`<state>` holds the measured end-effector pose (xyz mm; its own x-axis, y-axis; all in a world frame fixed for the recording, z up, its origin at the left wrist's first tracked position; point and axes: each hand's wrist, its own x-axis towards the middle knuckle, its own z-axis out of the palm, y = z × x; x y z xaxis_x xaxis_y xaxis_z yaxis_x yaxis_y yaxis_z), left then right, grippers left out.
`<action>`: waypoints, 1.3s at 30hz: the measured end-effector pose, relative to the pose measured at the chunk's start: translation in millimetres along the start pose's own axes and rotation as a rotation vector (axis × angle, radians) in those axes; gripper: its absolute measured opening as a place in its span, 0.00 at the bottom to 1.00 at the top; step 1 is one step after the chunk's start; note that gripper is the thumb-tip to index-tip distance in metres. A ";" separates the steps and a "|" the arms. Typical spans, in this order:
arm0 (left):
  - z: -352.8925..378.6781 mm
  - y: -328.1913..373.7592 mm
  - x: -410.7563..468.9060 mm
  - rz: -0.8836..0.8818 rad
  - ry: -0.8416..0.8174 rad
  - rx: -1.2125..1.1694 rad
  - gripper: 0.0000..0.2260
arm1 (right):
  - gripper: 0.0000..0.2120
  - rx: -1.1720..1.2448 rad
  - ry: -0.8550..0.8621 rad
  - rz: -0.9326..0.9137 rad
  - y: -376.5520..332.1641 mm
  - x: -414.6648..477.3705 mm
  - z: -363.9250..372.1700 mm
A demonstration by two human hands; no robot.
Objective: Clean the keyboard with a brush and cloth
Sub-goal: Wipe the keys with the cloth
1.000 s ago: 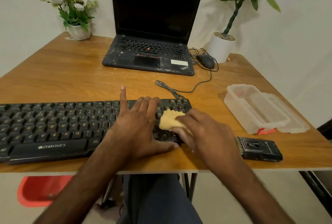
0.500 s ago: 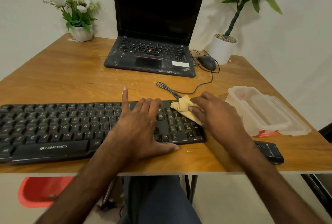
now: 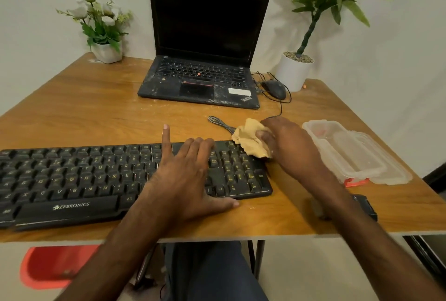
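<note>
A black Zebronics keyboard (image 3: pixel 72 175) lies along the near edge of the wooden table (image 3: pixel 96 110). My left hand (image 3: pixel 185 175) rests flat on its right-middle keys, fingers spread, holding nothing. My right hand (image 3: pixel 289 146) grips a crumpled tan cloth (image 3: pixel 249 140) at the keyboard's far right corner, over the top of the number pad. A black brush (image 3: pixel 365 206) lies on the table near the front right edge, mostly hidden by my right forearm.
An open black laptop (image 3: pixel 205 83) stands behind the keyboard, with a black mouse (image 3: pixel 274 89) and its cable to its right. A clear plastic container (image 3: pixel 337 151) with lid sits at right. Two potted plants (image 3: pixel 103 27) stand at the back corners. A red bin (image 3: pixel 53 267) is under the table.
My right hand has slid the cloth from the number pad's near side up to the keyboard's far right corner. My left hand has stayed pressed on the keys.
</note>
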<state>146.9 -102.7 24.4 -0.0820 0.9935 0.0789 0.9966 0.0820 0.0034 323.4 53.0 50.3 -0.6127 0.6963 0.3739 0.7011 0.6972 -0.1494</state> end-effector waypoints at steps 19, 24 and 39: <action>4.3 0.4 0.0 -0.003 0.022 0.029 0.57 | 0.27 -0.098 -0.153 -0.263 -34.2 -18.0 6.2; 4.4 1.1 1.8 -0.009 0.007 0.031 0.57 | 0.21 0.021 -0.271 -0.327 -37.3 -36.3 -16.9; 3.7 -0.5 2.0 -0.008 0.010 0.017 0.58 | 0.22 0.034 -0.219 -0.361 -19.8 8.5 6.5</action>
<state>146.2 -100.5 20.9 -0.0901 0.9920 0.0886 0.9957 0.0916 -0.0125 302.0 46.2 50.5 -0.8822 0.4238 0.2051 0.4173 0.9056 -0.0761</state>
